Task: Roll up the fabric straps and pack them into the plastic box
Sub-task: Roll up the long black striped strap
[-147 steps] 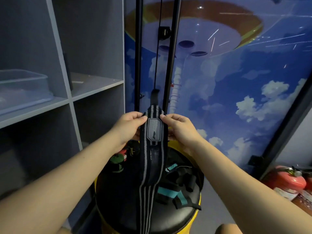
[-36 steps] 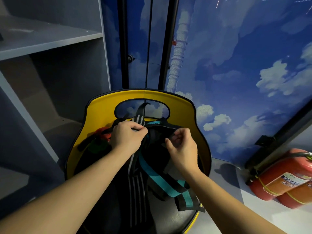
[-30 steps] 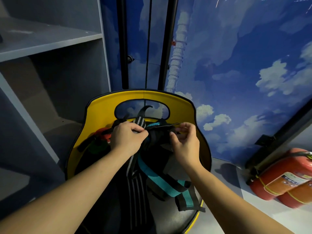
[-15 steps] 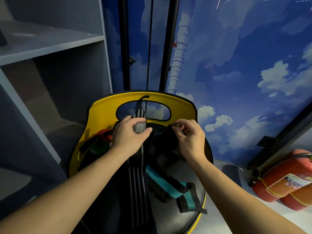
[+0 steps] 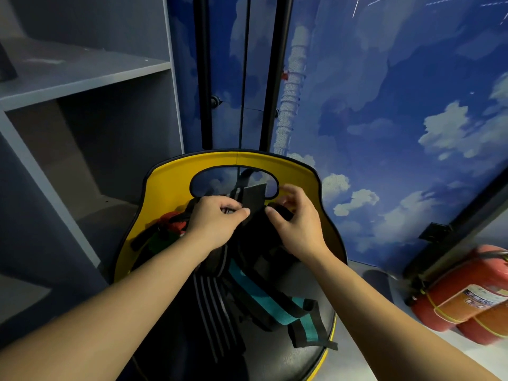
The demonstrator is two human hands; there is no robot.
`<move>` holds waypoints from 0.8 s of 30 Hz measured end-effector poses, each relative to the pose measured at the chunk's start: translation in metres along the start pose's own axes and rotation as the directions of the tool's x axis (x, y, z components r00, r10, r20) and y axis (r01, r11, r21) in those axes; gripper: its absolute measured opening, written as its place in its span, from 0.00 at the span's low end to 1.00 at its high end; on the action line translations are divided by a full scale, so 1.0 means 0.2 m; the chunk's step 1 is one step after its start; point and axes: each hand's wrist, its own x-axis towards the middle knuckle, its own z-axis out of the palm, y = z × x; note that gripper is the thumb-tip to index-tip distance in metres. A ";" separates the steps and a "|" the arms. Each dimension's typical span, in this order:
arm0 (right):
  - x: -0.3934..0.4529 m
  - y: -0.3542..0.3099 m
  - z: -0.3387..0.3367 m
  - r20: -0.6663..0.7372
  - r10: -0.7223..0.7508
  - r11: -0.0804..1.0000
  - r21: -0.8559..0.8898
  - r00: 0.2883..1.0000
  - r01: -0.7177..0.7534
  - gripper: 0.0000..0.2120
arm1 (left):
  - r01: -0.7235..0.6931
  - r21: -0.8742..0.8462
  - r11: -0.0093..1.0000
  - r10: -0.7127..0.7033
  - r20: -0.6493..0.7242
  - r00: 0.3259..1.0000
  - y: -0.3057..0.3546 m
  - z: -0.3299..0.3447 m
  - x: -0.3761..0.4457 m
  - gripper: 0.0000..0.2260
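Note:
A black strap with grey stripes [image 5: 214, 298] hangs down over a black padded seat [image 5: 277, 358] with a yellow backrest [image 5: 297, 171]. My left hand [image 5: 217, 224] pinches its top end, where a dark flap [image 5: 254, 196] stands up. My right hand [image 5: 297, 224] grips the same strap end from the right, thumb on the fabric. A black and teal strap [image 5: 275, 306] lies loose on the seat. A red and green strap [image 5: 170, 229] lies by the backrest at left. The plastic box is out of view.
A grey shelf unit [image 5: 82, 78] stands at left. Two black poles [image 5: 203, 72] rise behind the seat against a blue sky mural [image 5: 384, 105]. Red fire extinguishers [image 5: 464, 295] lie on the floor at right.
The view dropped from the shelf with the plastic box to the seat. Both hands kept working the striped strap's top end; the dark flap now stands up between them.

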 end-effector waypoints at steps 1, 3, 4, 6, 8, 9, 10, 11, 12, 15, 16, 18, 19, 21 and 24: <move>-0.01 0.03 0.00 0.012 0.049 0.999 -0.015 0.999 -0.048 0.18 | 0.038 -0.065 0.997 -0.037 0.023 0.999 -0.01 0.00 0.00 0.03; -0.03 0.06 0.00 0.050 0.112 0.993 -0.040 0.992 -0.110 0.14 | 0.083 -0.176 0.981 -0.072 0.065 0.995 -0.03 -0.01 0.01 0.03; -0.04 0.08 0.00 0.064 0.122 0.991 -0.056 0.991 -0.118 0.14 | 0.097 -0.211 0.973 -0.082 0.081 0.993 -0.03 -0.01 0.02 0.03; -0.06 0.09 0.01 0.077 0.094 0.988 -0.128 0.993 -0.084 0.16 | 0.121 -0.262 0.957 -0.096 0.106 0.990 -0.04 -0.01 0.02 0.03; -0.07 0.10 0.03 0.093 0.058 0.970 -0.242 0.994 -0.034 0.18 | 0.142 -0.303 0.942 -0.111 0.119 0.987 -0.05 0.00 0.01 0.04; -0.07 0.10 0.04 0.100 0.043 0.957 -0.289 0.994 -0.012 0.19 | 0.148 -0.315 0.937 -0.115 0.121 0.986 -0.06 0.00 0.01 0.03; -0.07 0.10 0.05 0.105 0.031 0.947 -0.322 0.994 0.004 0.20 | 0.151 -0.321 0.935 -0.117 0.122 0.986 -0.06 0.00 0.02 0.03; -0.07 0.10 0.06 0.108 0.020 0.940 -0.340 0.994 0.018 0.20 | 0.154 -0.325 0.933 -0.120 0.124 0.985 -0.06 0.00 0.02 0.02; -0.07 0.10 0.07 0.110 0.008 0.938 -0.347 0.994 0.031 0.20 | 0.157 -0.327 0.932 -0.123 0.123 0.985 -0.06 0.00 0.02 0.02; -0.06 0.11 0.07 0.117 -0.013 0.945 -0.323 0.993 0.050 0.17 | 0.157 -0.325 0.932 -0.135 0.091 0.987 -0.08 -0.01 0.03 0.03; -0.06 0.12 0.06 0.123 -0.006 0.948 -0.315 0.992 0.045 0.17 | 0.161 -0.323 0.932 -0.145 0.074 0.987 -0.09 -0.02 0.03 0.03; -0.06 0.15 0.05 0.125 0.028 0.958 -0.287 0.992 0.009 0.16 | 0.174 -0.339 0.925 -0.172 0.035 0.984 -0.10 -0.04 0.05 0.04; -0.06 0.16 0.04 0.124 0.046 0.963 -0.269 0.991 -0.011 0.16 | 0.180 -0.350 0.919 -0.184 0.020 0.983 -0.11 -0.05 0.06 0.05; -0.05 0.18 0.02 0.127 0.067 0.965 -0.260 0.990 -0.032 0.16 | 0.183 -0.356 0.916 -0.200 -0.011 0.980 -0.13 -0.07 0.07 0.05; -0.02 0.21 0.00 0.096 0.132 0.943 -0.318 0.987 -0.095 0.19 | 0.155 -0.419 0.895 -0.227 -0.129 0.965 -0.14 -0.10 0.09 0.05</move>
